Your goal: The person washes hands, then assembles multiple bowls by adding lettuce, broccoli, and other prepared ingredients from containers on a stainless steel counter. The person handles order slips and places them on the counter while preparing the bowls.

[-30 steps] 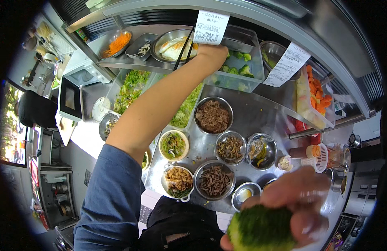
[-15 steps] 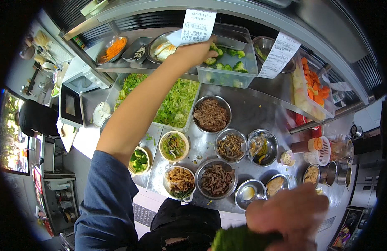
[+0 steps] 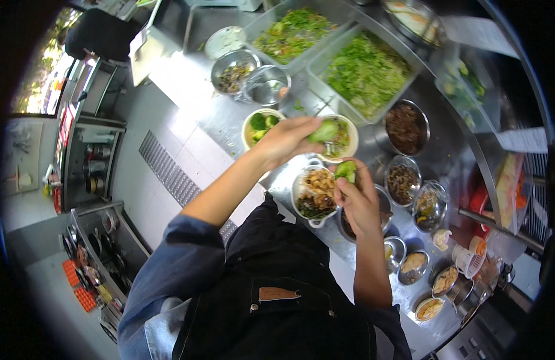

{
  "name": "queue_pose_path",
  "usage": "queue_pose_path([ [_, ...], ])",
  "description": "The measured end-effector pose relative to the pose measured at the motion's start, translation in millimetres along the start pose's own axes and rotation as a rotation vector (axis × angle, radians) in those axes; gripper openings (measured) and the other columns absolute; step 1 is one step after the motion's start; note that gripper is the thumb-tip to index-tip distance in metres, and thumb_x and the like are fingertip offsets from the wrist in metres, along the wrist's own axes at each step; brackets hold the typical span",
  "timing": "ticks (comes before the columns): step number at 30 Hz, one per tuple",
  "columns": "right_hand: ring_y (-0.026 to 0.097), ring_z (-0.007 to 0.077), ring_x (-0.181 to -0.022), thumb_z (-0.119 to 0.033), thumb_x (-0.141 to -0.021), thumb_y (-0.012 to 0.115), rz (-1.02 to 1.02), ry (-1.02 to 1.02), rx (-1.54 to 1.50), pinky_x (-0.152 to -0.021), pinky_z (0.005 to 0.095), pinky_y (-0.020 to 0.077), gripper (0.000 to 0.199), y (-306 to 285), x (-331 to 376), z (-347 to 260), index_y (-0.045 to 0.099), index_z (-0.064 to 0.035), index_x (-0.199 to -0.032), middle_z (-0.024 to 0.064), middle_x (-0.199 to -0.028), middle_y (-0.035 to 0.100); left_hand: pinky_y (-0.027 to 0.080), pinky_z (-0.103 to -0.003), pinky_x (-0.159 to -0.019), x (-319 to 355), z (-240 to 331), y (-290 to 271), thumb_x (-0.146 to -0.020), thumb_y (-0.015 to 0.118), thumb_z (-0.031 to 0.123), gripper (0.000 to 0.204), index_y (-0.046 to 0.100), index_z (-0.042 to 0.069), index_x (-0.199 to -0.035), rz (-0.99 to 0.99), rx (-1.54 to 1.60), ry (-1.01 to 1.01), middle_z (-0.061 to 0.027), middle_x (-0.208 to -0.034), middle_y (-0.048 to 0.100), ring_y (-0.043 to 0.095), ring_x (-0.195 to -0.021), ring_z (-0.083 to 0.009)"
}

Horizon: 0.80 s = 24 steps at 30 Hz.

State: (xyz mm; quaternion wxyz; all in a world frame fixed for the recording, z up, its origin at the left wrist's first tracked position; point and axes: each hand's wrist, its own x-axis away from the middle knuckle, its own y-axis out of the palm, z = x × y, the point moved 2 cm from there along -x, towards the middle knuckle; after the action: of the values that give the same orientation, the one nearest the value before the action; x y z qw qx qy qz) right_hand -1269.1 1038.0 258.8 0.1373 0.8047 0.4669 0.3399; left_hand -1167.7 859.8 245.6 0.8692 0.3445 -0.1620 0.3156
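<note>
My left hand (image 3: pixel 284 141) pinches a pale green broccoli piece (image 3: pixel 326 131) above the edge of a cream bowl (image 3: pixel 356 143) of chopped greens. Slightly lower and to the right, my right hand (image 3: pixel 362 203) grips a brighter broccoli floret (image 3: pixel 346 170) between thumb and fingers. Below the hands stands a white handled bowl (image 3: pixel 294 197) with rice, brown chunks and dark greens, its right side partly covered by my right hand. Beside my left wrist is another cream bowl (image 3: pixel 244 129) holding broccoli.
Two clear bins of chopped greens (image 3: pixel 368 75) stand at the back. Metal bowls with dark meat (image 3: pixel 404 127) and mushroom-like slices (image 3: pixel 403 182) line the right. A clear container with broccoli (image 3: pixel 466 87) sits on the raised shelf, paper slips hanging nearby.
My left hand has come down from the broccoli container on the shelf to the bowls. My right hand has risen from the lower right toward it. The view has turned and shifted.
</note>
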Motion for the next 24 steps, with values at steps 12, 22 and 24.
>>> queue_pose_path([
  [12,0.058,0.0237,-0.096,-0.014,-0.091,0.055,0.139,-0.504,1.066,-0.073,0.0360,0.0483,0.034,63.2,-163.1,141.4,0.050,-0.0084,-0.124,0.0105,-0.108,0.055,0.051,-0.037,-0.075,9.5,-57.9,-190.7,-0.076,0.076,0.020,0.040,0.061,0.003,-0.109,0.554,-1.013,0.701,-0.0186,-0.097,0.061,0.062,-0.080,-0.0336],
  [22,0.051,0.0318,-0.109,-0.007,-0.082,0.060,0.012,-0.650,1.674,-0.091,0.0410,0.0460,0.036,75.5,-183.5,141.7,0.060,-0.0129,-0.118,0.0104,-0.121,0.053,0.038,-0.043,-0.087,4.2,-76.0,-179.6,-0.074,0.075,0.028,0.035,0.064,0.005,-0.098,0.839,-1.348,0.750,-0.0099,-0.094,0.059,0.051,-0.100,-0.0307],
  [24,0.053,0.0293,-0.105,-0.009,-0.083,0.062,-0.036,-0.661,1.678,-0.093,0.0390,0.0447,0.034,70.6,-182.8,139.6,0.065,-0.0146,-0.116,0.0080,-0.121,0.058,0.039,-0.043,-0.086,10.3,-77.8,-182.6,-0.074,0.075,0.027,0.034,0.064,0.005,-0.097,0.815,-1.364,0.732,-0.0099,-0.094,0.060,0.051,-0.100,-0.0305],
])
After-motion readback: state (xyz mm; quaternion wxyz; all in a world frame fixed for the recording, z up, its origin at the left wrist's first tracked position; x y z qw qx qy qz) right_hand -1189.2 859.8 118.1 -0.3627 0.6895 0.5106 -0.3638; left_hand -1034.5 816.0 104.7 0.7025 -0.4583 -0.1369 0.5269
